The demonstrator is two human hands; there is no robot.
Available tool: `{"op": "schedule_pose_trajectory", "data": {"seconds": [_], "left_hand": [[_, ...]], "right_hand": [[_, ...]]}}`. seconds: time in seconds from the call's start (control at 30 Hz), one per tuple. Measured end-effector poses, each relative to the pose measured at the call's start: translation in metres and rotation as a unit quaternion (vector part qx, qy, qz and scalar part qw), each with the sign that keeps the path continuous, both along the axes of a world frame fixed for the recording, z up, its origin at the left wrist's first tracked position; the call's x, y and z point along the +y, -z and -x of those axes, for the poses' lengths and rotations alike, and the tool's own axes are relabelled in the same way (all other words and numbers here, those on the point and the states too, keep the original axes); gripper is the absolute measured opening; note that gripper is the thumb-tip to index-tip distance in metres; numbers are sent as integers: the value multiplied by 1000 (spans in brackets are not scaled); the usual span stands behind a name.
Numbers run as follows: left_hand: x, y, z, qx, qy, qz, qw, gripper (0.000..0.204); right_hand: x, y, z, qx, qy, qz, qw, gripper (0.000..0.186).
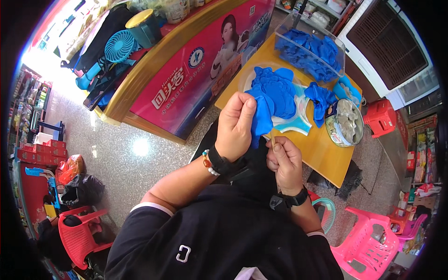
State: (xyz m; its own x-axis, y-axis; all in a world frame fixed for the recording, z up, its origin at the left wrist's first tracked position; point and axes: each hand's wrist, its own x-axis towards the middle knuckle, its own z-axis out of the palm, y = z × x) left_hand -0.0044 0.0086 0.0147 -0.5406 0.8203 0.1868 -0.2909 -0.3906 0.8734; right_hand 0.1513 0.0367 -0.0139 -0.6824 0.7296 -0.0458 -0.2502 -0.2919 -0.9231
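Observation:
My left hand [238, 126] pinches a limp blue piece [261, 121] near the middle of the view. Below and right of it, my right hand [285, 163] grips a thin wooden stick [273, 139], whose upper end meets the lower part of that piece. A pile of flat blue pieces [275, 88] rests behind them, over a white-and-turquoise frame [298, 126] on the yellow table [326, 163]. To the right sit a loose blue bunch [319, 100], a round tin [345, 122] with silvery items and a blue bowl [347, 88].
A clear bin [308, 51] of blue pieces stands at the table's back. A counter [154, 107] with a fan [120, 45] runs along the upper left. Pink chairs [366, 240] [81, 235] stand either side. A red stool [380, 116] is right of the table. Bags [84, 191] lie left.

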Motion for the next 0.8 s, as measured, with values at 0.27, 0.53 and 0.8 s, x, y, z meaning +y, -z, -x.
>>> {"op": "schedule_pose_trajectory", "data": {"seconds": [0.27,0.53,0.8], "left_hand": [[2,9,5,9,22,5,1000,21],[6,-2,4,18,7,-28,999,15],[12,-6,2,-54,8,1,998,15]], "right_hand": [[4,2,2,-22,-13,-12,1000,18],[5,8,7,-54,19,-90,994,19],[-2,15,-1,-25,40,-65,997,18]]}}
